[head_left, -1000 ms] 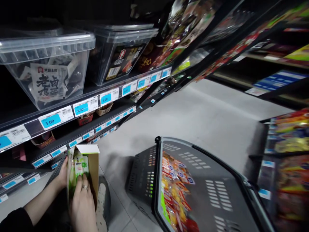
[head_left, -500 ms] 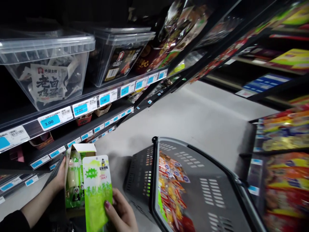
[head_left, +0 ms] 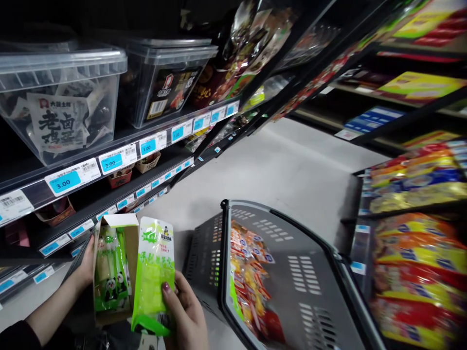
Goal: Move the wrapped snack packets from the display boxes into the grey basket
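Observation:
My right hand [head_left: 185, 315] grips a green snack packet [head_left: 153, 274] by its lower right edge and holds it upright at the bottom of the view. My left hand [head_left: 85, 265] holds the left side of an open cardboard box [head_left: 134, 253] that stands tilted against the lowest shelf. Inside the box are more green packets with panda pictures [head_left: 111, 272]. The held packet sits just right of the box opening and partly covers it.
A dark shopping basket [head_left: 310, 272] with several colourful snack packs stands on the grey floor to my right. Black shelves with blue price tags [head_left: 65, 181] and clear plastic tubs [head_left: 54, 92] rise on the left. More stocked shelves [head_left: 416, 233] line the right side.
My right hand has pulled a green packet out of the box and lifted it clear. The left hand stays on the box. The view has shifted a little to the right.

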The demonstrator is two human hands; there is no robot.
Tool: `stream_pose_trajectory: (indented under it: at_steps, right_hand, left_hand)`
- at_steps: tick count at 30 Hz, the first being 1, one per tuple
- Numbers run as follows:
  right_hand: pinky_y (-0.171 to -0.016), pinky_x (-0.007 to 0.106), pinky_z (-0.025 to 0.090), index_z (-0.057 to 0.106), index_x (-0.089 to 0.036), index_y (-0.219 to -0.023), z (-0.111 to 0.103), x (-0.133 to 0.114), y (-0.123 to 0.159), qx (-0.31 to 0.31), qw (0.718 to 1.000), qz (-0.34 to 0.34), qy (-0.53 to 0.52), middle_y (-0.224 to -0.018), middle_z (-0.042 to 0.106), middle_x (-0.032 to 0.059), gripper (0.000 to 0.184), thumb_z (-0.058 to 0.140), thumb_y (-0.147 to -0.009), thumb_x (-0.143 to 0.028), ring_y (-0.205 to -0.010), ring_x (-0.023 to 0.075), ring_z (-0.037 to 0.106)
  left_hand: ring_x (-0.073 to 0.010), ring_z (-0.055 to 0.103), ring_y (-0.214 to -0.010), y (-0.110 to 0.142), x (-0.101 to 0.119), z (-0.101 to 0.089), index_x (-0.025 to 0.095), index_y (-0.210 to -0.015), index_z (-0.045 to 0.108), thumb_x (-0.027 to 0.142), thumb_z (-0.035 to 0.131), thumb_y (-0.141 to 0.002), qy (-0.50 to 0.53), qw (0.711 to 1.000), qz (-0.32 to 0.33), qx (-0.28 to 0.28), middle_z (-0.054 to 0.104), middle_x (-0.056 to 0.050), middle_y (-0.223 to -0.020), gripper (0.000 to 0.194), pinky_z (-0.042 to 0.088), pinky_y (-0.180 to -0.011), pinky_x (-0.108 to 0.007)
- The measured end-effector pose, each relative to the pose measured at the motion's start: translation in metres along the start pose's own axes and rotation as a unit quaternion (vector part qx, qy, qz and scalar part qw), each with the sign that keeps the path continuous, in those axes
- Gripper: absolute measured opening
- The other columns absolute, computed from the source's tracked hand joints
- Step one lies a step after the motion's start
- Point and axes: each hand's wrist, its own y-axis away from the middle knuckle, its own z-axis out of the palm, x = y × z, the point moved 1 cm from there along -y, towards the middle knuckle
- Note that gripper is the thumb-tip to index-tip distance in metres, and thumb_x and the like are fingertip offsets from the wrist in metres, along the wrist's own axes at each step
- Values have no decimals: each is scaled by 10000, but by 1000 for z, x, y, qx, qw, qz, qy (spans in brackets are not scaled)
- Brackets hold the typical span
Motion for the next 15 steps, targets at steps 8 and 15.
stream_pose_trajectory:
  at_steps: [8, 15]
  right_hand:
    - [-573, 222, 493, 638, -212, -971, -13, -8, -11, -9, 1000, -8, 13, -873, 688, 23, 383, 792, -666, -385, -667, 144, 630]
    - [-560, 222, 490, 629, -217, -990, -16, -7, -12, -13, 999, -23, 29, -883, 693, 27, 368, 767, -696, -389, -669, 150, 635]
  left_hand:
    - [-260, 696, -686, -3, 1, -5, 145, -767, 694, 521, 501, -837, -22, 999, 29, 38, 749, -84, -718, 429, 491, -829, -403]
    - [-263, 692, -646, 1, 0, -3, 139, -700, 679, 523, 499, -835, -33, 998, -1, 44, 739, -86, -667, 445, 508, -781, -394]
